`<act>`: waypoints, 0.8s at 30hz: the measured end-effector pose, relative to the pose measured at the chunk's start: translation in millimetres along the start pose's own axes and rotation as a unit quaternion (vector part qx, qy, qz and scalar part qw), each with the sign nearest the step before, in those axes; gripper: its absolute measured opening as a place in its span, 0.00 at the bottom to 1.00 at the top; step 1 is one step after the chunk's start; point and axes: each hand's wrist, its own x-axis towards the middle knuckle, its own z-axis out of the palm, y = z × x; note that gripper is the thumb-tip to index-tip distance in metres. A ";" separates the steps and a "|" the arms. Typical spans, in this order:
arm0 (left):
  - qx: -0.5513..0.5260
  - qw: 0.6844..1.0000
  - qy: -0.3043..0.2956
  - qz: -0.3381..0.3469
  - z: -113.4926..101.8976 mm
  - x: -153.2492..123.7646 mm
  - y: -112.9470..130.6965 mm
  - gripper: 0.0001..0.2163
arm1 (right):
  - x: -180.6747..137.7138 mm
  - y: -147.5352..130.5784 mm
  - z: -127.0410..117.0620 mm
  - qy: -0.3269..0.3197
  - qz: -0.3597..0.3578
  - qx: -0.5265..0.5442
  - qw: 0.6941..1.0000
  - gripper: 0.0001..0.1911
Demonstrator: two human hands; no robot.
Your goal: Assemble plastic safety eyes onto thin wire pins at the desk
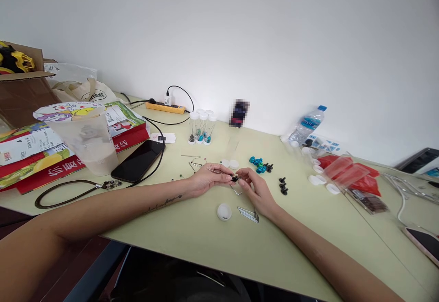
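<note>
Between my two hands, at the middle of the table, is a small black part (235, 178); my fingers cover much of it. My left hand (210, 179) pinches it from the left, and a thin metal wire (214, 170) runs by those fingers. On the other side my right hand (255, 188) grips the same part with its fingertips. Below the hands sit a round white cap (224, 212) with something tiny inside and a bundle of bent metal rods (248, 214). Several black knob-like pieces (283, 186) and a cluster of teal pieces (259, 164) lie beyond my right hand.
Capped clear tubes (202, 129) stand toward the wall, holding small parts. At left are a plastic cup (85, 144), a black phone (138, 160) and a cord loop (65, 194). A water bottle (308, 124), a red bag (363, 177) and white caps (317, 180) occupy the right.
</note>
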 end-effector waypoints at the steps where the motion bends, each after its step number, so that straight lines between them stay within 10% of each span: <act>1: 0.003 1.000 -0.006 -0.003 0.2 -0.2 0.3 0.13 | 0.2 0.3 -0.2 -0.005 -0.005 0.000 1.000 0.12; 24: 0.007 1.000 0.010 0.005 0.1 -0.5 -1.2 0.12 | 3.7 2.0 0.7 0.003 -0.021 0.031 0.999 0.10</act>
